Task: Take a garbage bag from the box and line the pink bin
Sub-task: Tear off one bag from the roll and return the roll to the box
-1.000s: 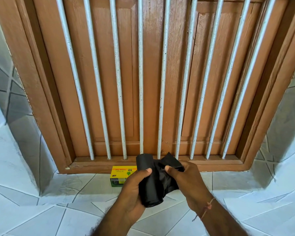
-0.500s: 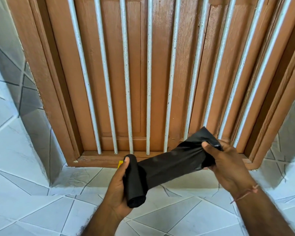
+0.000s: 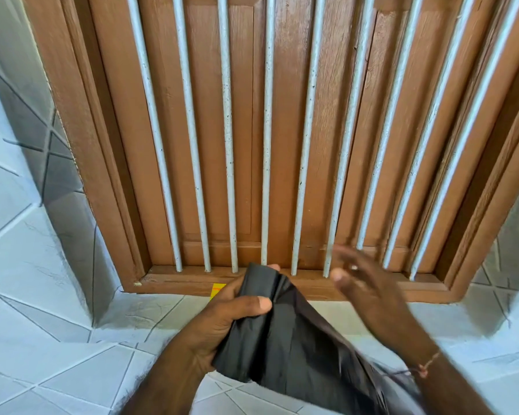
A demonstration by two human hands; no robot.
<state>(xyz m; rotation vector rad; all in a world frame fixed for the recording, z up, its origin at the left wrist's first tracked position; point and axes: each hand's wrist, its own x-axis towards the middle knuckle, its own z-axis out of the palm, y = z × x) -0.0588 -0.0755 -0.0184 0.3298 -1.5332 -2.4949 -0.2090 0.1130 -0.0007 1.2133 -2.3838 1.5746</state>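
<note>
My left hand (image 3: 222,319) grips a roll of black garbage bags (image 3: 252,324) upright in front of me. A loose length of black bag (image 3: 321,360) hangs from the roll, down and to the right, under my right forearm. My right hand (image 3: 363,289) hovers blurred to the right of the roll, fingers spread, holding nothing. Only a yellow corner of the garbage bag box (image 3: 218,290) shows on the sill behind my left hand. The pink bin is not in view.
A brown wooden window frame (image 3: 312,283) with closed shutters and several white vertical bars (image 3: 265,145) fills the view ahead. Pale tiled sill and walls (image 3: 57,310) surround it on the left, right and below.
My right hand has let go of the bag's free end, which it had pulled out to the right. The unrolled length now hangs down. The view has moved closer to the window.
</note>
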